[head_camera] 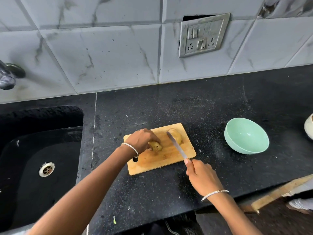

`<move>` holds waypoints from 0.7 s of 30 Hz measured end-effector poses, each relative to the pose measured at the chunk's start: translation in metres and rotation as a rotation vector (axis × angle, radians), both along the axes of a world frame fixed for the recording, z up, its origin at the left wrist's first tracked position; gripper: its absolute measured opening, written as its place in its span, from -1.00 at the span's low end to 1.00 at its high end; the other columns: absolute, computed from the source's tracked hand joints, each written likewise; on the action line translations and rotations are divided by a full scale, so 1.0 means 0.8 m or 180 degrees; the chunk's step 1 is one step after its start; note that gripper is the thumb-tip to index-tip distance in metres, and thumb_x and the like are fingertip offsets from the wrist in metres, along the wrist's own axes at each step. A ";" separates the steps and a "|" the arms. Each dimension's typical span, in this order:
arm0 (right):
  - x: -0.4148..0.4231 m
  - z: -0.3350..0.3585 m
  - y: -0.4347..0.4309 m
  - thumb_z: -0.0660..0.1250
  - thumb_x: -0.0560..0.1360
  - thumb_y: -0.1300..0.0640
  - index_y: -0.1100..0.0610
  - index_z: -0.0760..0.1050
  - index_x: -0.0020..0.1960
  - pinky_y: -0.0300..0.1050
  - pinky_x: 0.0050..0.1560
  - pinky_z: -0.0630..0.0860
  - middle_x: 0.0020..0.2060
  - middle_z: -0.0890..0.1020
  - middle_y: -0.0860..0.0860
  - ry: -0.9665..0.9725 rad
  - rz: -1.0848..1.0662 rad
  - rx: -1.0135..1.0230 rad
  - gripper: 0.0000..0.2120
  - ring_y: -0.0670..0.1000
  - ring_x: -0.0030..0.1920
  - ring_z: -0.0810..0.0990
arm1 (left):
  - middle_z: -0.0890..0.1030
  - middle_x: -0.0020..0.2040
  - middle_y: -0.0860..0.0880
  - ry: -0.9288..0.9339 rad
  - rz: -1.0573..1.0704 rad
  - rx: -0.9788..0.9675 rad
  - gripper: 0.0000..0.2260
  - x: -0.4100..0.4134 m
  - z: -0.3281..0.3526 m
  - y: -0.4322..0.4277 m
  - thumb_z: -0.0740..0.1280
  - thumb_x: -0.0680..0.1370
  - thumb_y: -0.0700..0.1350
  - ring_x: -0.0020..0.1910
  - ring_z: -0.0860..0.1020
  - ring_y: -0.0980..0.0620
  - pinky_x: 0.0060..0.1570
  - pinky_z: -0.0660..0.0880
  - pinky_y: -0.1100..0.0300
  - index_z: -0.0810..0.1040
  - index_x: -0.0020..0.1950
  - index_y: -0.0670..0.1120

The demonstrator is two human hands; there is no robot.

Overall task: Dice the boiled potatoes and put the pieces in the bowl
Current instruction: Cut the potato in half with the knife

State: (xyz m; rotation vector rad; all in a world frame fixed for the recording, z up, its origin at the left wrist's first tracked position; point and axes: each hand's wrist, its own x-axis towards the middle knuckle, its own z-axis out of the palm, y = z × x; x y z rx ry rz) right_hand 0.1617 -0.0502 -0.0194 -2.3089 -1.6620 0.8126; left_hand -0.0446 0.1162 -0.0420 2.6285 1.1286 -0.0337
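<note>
Potatoes on the cutting board (162,162), centre frame.
The left hand (141,139) grips the left potato (156,146); the right hand (201,175), lower right, holds a knife (177,145) crossing the right potato (177,135). The green bowl (246,135) sits further right on the table (152,200).

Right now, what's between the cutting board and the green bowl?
Nothing but bare black counter between the cutting board and the green bowl, as the head view shows.

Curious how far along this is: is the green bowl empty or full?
Empty. The green bowl shows only its bare inside; no pieces lie in it.
</note>
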 end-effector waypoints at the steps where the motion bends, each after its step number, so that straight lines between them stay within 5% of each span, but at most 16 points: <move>1: -0.003 -0.006 -0.001 -0.08 0.64 -0.20 0.04 0.48 -0.07 0.11 -0.01 0.53 -0.16 0.62 0.06 0.0005 -0.0014 -0.0018 -0.54 0.20 -0.08 0.60 | 0.59 0.16 0.03 0.0015 0.0086 0.0023 -0.63 -0.001 0.000 -0.002 0.45 0.46 -0.12 0.17 0.51 -0.03 0.08 0.49 0.06 0.56 0.26 0.09; 9: -0.031 -0.033 0.007 -0.09 0.65 -0.18 0.08 0.47 0.02 0.09 -0.04 0.51 -0.06 0.62 0.10 -0.0054 -0.0045 -0.0014 -0.54 0.23 0.02 0.59 | 0.59 0.06 0.01 -0.0192 0.0942 0.0306 -0.56 0.006 -0.018 -0.033 0.43 0.42 0.19 0.04 0.56 -0.04 -0.05 0.48 0.11 0.55 0.23 0.04; 21: -0.057 -0.026 0.029 -0.09 0.67 -0.13 0.12 0.42 0.07 0.01 -0.19 0.37 -0.02 0.61 0.13 -0.0253 0.0161 0.0190 -0.58 0.25 0.02 0.60 | 0.65 -0.02 0.04 -0.0667 0.1450 0.0239 -0.67 0.016 -0.030 -0.051 0.41 0.44 0.13 -0.03 0.60 -0.05 -0.12 0.51 0.08 0.47 0.17 0.17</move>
